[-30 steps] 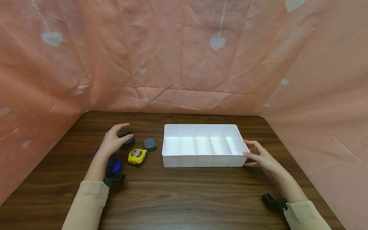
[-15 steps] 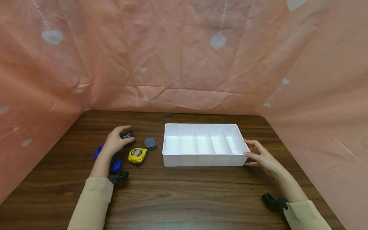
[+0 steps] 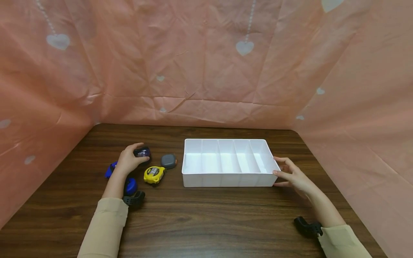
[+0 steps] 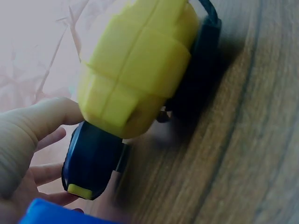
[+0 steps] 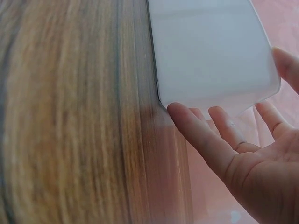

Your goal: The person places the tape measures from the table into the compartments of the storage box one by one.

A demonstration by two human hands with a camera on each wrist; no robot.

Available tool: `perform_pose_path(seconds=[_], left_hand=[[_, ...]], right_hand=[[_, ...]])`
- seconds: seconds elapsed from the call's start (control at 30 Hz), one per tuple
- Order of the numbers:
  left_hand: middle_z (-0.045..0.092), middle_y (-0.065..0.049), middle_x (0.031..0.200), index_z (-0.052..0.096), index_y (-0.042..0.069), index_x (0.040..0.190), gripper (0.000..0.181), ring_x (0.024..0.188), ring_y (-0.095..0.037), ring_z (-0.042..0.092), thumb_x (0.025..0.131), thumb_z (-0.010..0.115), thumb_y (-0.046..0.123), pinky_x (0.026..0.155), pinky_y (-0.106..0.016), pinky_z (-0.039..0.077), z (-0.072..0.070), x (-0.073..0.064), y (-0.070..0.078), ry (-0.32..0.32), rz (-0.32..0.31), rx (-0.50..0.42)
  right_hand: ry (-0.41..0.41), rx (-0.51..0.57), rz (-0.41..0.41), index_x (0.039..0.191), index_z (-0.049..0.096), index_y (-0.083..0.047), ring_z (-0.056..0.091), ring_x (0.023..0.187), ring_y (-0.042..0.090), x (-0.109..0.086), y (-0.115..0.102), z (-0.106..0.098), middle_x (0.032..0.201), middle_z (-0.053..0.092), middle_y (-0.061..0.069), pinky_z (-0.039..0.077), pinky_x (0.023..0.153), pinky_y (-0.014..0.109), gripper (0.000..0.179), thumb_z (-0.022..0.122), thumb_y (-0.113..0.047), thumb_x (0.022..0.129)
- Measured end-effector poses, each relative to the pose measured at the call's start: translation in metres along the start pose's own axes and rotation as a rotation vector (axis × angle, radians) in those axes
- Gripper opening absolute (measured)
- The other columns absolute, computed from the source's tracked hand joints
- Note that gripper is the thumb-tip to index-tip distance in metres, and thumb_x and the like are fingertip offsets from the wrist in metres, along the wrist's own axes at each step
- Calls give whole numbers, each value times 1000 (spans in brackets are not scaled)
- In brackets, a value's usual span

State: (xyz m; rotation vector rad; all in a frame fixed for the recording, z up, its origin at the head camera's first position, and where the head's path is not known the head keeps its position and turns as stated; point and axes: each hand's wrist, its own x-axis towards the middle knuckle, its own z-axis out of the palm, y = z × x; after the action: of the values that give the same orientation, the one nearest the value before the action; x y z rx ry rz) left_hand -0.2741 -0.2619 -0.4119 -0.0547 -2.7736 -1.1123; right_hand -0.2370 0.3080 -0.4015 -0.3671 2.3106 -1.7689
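Observation:
At the left, my left hand (image 3: 127,160) holds a dark tape measure (image 3: 142,153) between thumb and fingers. The left wrist view shows this dark tape measure (image 4: 91,161) with a small yellow part, partly behind a yellow tape measure (image 4: 135,60). On the table, that yellow tape measure (image 3: 153,175) lies nearer me than the dark one. My right hand (image 3: 296,178) touches the right end of a white divided box (image 3: 229,180). In the right wrist view, its spread, fairly straight fingers rest against the end of the white box (image 5: 212,51).
A grey rounded case (image 3: 168,161) lies between the tape measures and the box. Two blue items, one upper (image 3: 110,169) and one lower (image 3: 131,186), are partly hidden by my left forearm. A pink curtain (image 3: 206,71) surrounds the brown table (image 3: 206,222).
My left hand has moved slightly right and closed in around the dark tape measure, whose lettered face now shows. The right hand and the box stay in place.

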Motion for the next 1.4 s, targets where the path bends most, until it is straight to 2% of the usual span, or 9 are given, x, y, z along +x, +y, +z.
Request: perform_pose_path(seconds=[0.43,0.73,1.17,1.4], left_hand=[[36,-30,142,38,-3,142,73,128,-51,30,84,74,21,101,-62,26,2,3,-2,-55,-64,51],[35,-32,141,39,-5,141,73,127,-52,31,83,74,21,101,-62,26,1,4,-1,-74,-74,80],[41,-32,137,46,-5,137,70,124,-50,37,80,77,22,100,-60,29,0,4,-4,-39,-36,97],[43,-32,136,49,-5,136,71,123,-50,38,78,79,22,100,-60,30,0,4,-6,-19,-37,99]], right_hand=[[6,2,19,144,26,-2,59,94,25,0,0,0,116,40,28,52,77,51,58,58,-15,97],[9,-2,19,144,26,-1,59,94,24,0,0,-1,115,41,27,52,77,52,59,58,-15,96],[12,1,15,143,26,-1,59,94,23,0,2,0,116,41,28,52,77,52,58,58,-15,97],[9,2,12,142,28,-2,59,95,22,-1,-1,1,116,41,28,51,78,53,56,58,-15,96]])
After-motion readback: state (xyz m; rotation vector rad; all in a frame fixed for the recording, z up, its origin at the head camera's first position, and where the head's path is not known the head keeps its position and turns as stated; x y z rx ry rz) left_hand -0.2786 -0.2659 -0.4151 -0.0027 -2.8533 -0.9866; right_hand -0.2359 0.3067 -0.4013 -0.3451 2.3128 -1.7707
